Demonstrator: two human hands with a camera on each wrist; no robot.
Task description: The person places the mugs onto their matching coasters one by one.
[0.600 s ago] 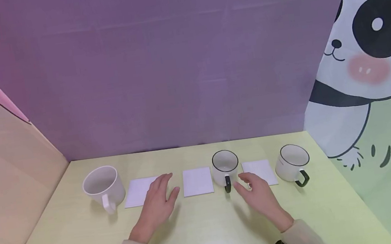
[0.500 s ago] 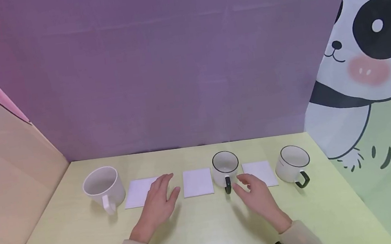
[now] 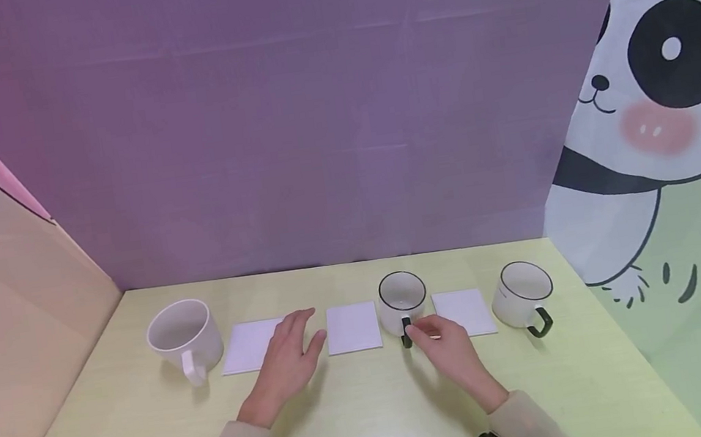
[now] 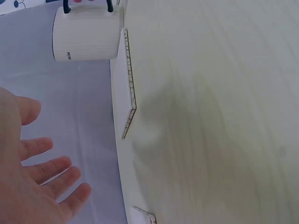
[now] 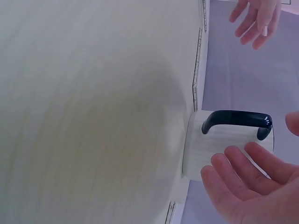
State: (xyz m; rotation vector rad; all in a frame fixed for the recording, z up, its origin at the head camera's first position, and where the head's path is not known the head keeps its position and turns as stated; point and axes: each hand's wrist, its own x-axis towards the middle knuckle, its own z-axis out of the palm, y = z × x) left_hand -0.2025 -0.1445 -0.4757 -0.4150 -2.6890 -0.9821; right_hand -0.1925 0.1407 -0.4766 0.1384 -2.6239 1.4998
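Note:
Three mugs stand in a row on the yellow-green table [image 3: 363, 416], with three white square coasters between them. My right hand [image 3: 440, 336] reaches to the middle mug [image 3: 403, 299], white with a black rim, and its fingertips are at the black handle [image 3: 407, 331]. In the right wrist view the fingers [image 5: 243, 170] lie loosely spread beside that mug [image 5: 215, 147], not closed round its handle [image 5: 236, 117]. My left hand [image 3: 289, 358] rests flat and open over the right edge of the left coaster [image 3: 249, 345]. Its palm [image 4: 32, 182] shows open in the left wrist view.
A larger all-white mug [image 3: 183, 335] stands at the left and another black-rimmed mug [image 3: 523, 292] at the right. The middle coaster [image 3: 353, 327] and the right coaster [image 3: 464, 311] lie flat. A purple wall closes the back, and printed panels close both sides.
My right hand has moved forward and left until its fingertips reach the middle mug's handle. The left hand has edged slightly forward and right. The mugs and coasters have not moved.

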